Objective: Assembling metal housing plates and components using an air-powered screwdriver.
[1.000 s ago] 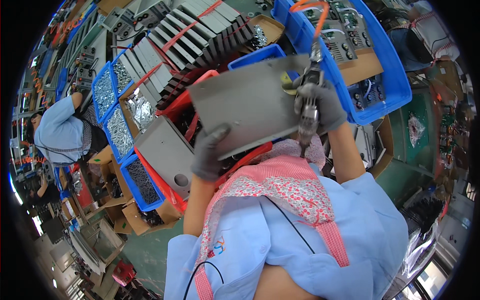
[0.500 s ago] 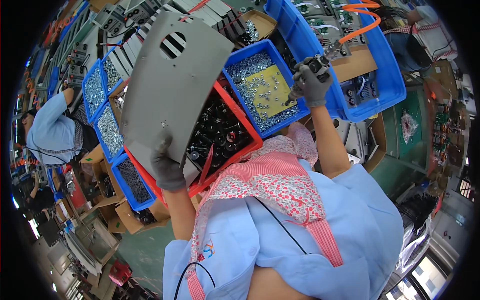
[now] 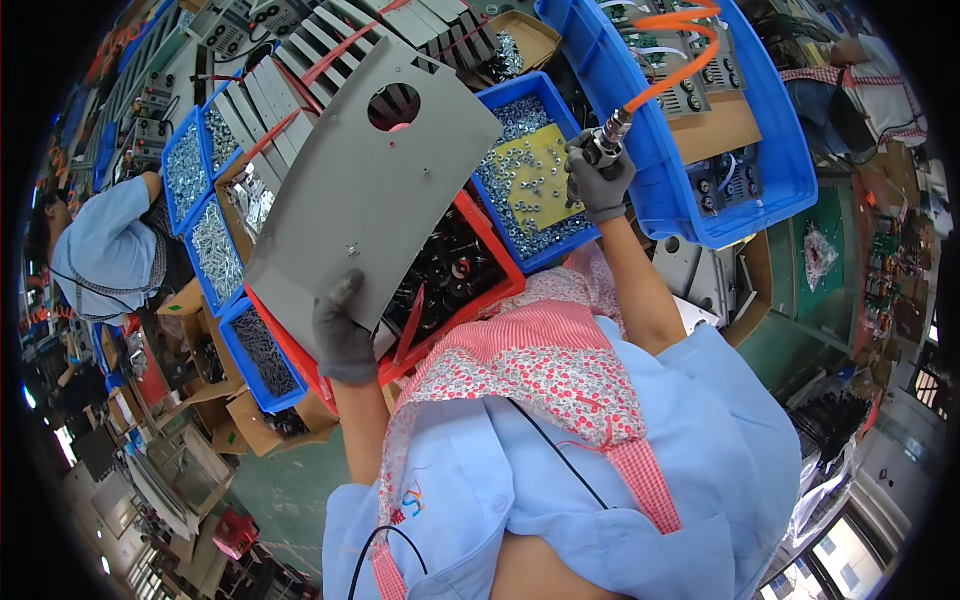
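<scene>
My left hand [image 3: 342, 325], in a dark grey glove, grips the near edge of a large grey sheet-metal panel [image 3: 375, 170] with its thumb on top. The panel has a round cutout at its far end and a few small holes, and it lies tilted over a red bin [image 3: 500, 250] of black plastic parts. My right hand [image 3: 602, 180], gloved too, is closed around an air screwdriver [image 3: 610, 140] fed by an orange coiled hose [image 3: 680, 70]. It hovers over the right edge of a blue bin [image 3: 558, 245] of small nuts; the tool's tip is hidden.
A yellow card [image 3: 540, 190] strewn with nuts lies in that bin. Blue bins of screws [image 3: 215, 255] and dark pins [image 3: 262, 350] line the left. A big blue crate [image 3: 715, 225] holds electronic units. Strapped grey panels [image 3: 270, 105] stand behind. Other people work at both sides.
The panel has shifted to the right, covering more of the nut bin's left side. My right hand has moved left with the air screwdriver and turned it, so its tip no longer shows.
</scene>
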`<state>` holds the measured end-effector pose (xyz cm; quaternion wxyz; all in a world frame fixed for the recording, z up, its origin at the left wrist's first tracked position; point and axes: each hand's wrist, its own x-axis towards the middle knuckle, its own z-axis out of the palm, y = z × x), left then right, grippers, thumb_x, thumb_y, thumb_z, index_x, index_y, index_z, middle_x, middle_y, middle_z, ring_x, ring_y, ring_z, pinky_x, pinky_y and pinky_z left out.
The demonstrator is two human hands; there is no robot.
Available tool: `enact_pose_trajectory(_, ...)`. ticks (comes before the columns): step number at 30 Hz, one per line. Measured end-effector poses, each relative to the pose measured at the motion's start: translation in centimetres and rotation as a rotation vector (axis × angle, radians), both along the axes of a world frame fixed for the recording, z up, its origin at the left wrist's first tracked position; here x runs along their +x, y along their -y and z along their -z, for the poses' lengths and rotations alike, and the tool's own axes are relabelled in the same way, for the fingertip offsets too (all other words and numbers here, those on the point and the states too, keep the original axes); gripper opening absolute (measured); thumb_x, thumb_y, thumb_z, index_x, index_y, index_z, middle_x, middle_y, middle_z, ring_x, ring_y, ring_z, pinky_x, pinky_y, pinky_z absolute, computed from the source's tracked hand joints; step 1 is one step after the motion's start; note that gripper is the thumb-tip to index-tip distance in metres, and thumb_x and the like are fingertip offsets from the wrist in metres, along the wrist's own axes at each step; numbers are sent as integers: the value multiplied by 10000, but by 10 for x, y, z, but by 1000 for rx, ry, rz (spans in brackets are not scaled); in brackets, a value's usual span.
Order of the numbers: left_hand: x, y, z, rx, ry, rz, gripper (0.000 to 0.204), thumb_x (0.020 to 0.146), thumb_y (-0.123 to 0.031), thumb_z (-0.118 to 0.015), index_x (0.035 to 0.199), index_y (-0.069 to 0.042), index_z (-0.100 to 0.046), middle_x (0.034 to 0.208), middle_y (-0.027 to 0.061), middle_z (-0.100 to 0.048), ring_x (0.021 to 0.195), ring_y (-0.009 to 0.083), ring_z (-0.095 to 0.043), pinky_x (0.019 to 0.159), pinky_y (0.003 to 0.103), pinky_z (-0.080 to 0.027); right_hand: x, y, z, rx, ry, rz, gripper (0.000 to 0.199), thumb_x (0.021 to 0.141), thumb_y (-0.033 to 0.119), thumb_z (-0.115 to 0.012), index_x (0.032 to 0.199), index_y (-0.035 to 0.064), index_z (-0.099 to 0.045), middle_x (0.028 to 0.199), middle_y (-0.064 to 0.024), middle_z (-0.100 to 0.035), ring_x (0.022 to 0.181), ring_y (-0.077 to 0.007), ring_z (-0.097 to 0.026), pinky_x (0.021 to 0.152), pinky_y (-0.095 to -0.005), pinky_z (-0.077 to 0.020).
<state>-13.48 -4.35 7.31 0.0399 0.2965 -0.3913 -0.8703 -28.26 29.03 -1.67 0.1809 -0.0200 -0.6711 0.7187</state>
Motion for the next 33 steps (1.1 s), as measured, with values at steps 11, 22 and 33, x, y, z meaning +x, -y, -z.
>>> enact_pose_trajectory(11, -8, -5, 10, -66, 110, 81, 271, 767, -73, -605, 1003, 61, -596, 965, 162, -636, 880, 278, -654, 805, 379, -567, 10, 8, 3, 139, -90, -20, 238, 703, -59, -655, 930, -10, -605, 800, -45, -634, 706, -97, -605, 632, -238, -495)
enact_pose_trajectory(22, 7, -17, -12, -123, 137, 26, 279, 733, -1, -604, 1002, 76, -599, 943, 150, -639, 843, 258, -649, 775, 350, -551, 12, 22, -28, -292, 37, 40, 197, 715, -79, -609, 892, 6, -591, 744, -61, -603, 602, -127, -586, 540, -258, -495)
enact_pose_trajectory(33, -10, -73, -33, -147, 67, 210, 378, 690, 12, -670, 1054, 44, -575, 941, 125, -627, 810, 226, -639, 727, 337, -546, 55, 43, -188, -728, -218, -440, 212, 763, 26, -500, 967, 4, -555, 849, -175, -614, 587, -196, -583, 527, -365, -501)
